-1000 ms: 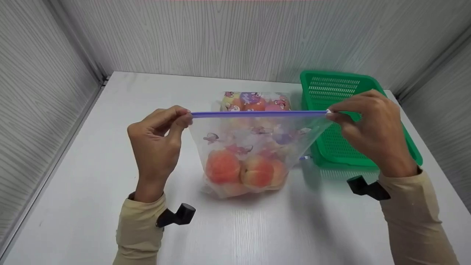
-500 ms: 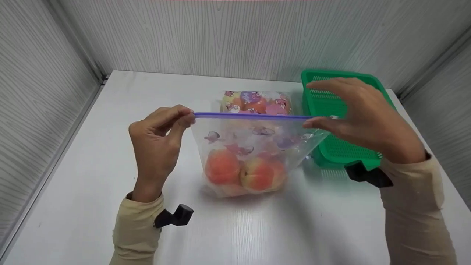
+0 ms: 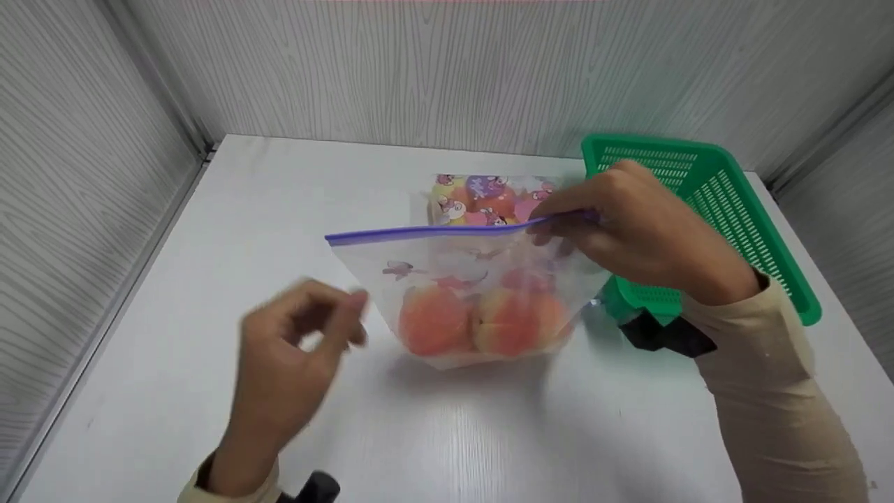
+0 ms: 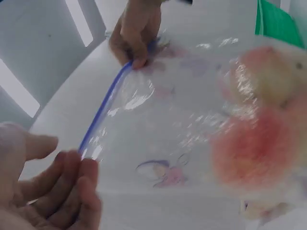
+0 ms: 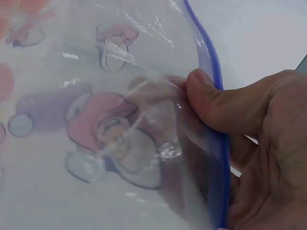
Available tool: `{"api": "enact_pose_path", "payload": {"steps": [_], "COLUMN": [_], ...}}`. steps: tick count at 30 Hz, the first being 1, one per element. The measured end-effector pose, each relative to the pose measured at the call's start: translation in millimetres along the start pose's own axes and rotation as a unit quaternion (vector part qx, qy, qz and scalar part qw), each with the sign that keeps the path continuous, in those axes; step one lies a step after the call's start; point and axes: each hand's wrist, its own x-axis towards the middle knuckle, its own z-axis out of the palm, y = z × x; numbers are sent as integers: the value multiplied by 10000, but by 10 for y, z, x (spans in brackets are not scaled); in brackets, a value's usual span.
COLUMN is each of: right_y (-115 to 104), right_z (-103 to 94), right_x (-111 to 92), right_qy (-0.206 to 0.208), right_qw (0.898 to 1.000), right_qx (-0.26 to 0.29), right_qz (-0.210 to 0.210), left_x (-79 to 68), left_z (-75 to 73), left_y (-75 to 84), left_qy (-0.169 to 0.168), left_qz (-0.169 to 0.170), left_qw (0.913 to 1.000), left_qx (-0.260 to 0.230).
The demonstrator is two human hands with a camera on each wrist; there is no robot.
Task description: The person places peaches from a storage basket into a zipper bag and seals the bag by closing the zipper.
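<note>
A clear zip bag [image 3: 391,251] with a purple zip strip and cartoon prints stands on the table, holding several peaches [image 3: 434,323]. My right hand [image 3: 639,234] pinches the strip toward its right end, thumb on the near face and fingers behind the film, as the right wrist view shows. To the left of the bag, my left hand [image 3: 286,363] is blurred, its fingers loosely bent around nothing. In the left wrist view its fingertips [image 4: 88,167] lie close by the strip's free corner; whether they touch it I cannot tell.
Behind the bag lies another printed bag [image 3: 482,195] with round fruit inside, partly covered by the front one. A green plastic basket [image 3: 775,241] stands at the right, partly behind my right arm. Pale wood-grain panels [image 3: 419,70] rise around the white table [image 3: 279,188].
My left hand has let go of the strip's left end and moved down. The right hand has released the right end and re-gripped the strip further left; the left corner now dips.
</note>
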Motion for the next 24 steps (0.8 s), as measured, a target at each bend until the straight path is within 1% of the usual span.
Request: {"api": "enact_pose_path", "payload": {"steps": [1,2,3,4,5,6,7,8,9,10,12,13,14,15,16,17,18,19,20,22,24], "right_y": [-13,-27,-48,-77,-113,-153,-195,-243,-291,-338,-431,-471,-508,-536,-561,-583,-600,-611,-622,-610,-537], "right_z": [-28,-62,-102,-142,-183,-215,-238,-252,-252,-241,-181,-136,-78,-8,67,152,240,332,430,643,868], "right_x": [24,58,104,157,218,286,356,428,500,575,741,827,913,1001,1085,1158,1217,1261,1288,1300,1283], "right_qy": [146,284,406,496,566,633,706,770,845,929,1159,1264,1355,1439,1475,1467,1439,1363,1284,1125,1142], "right_qw": [9998,9992,9982,9971,9960,9949,9936,9923,9909,9892,9850,9824,9802,9781,9771,9770,9776,9784,9794,9793,9750], "right_qx": [-57,-150,-257,-353,-420,-436,-466,-484,-511,-556,-644,-775,-906,-1009,-1085,-1151,-1188,-1248,-1279,-1443,-1674], "right_qz": [-114,-244,-361,-461,-549,-646,-754,-838,-919,-985,-1108,-1134,-1127,-1118,-1082,-1038,-978,-929,-887,-867,-910], "left_x": [-90,-170,-233,-276,-295,-294,-278,-250,-212,-165,-48,18,91,171,262,356,452,546,640,810,958], "left_z": [57,126,201,275,345,407,452,480,489,486,455,433,413,394,379,366,355,346,340,335,355], "left_y": [20,32,36,29,13,-15,-53,-94,-137,-187,-304,-365,-431,-498,-574,-646,-724,-799,-882,-1060,-1248], "left_qy": [-624,-1282,-1865,-2320,-2604,-2702,-2680,-2554,-2338,-2095,-1531,-1247,-951,-681,-479,-292,-142,-19,86,226,364], "left_qz": [-235,-520,-807,-1068,-1352,-1587,-1744,-1834,-1871,-1841,-1710,-1640,-1625,-1650,-1734,-1873,-2038,-2230,-2409,-2707,-2859], "left_qw": [9977,9903,9790,9667,9557,9492,9469,9485,9531,9593,9718,9765,9788,9777,9725,9629,9465,9254,8984,8377,7752], "left_qx": [-78,-120,-161,-186,-234,-282,-345,-391,-436,-452,-532,-638,-805,-1109,-1478,-1922,-2500,-3064,-3671,-4738,-5622]}}
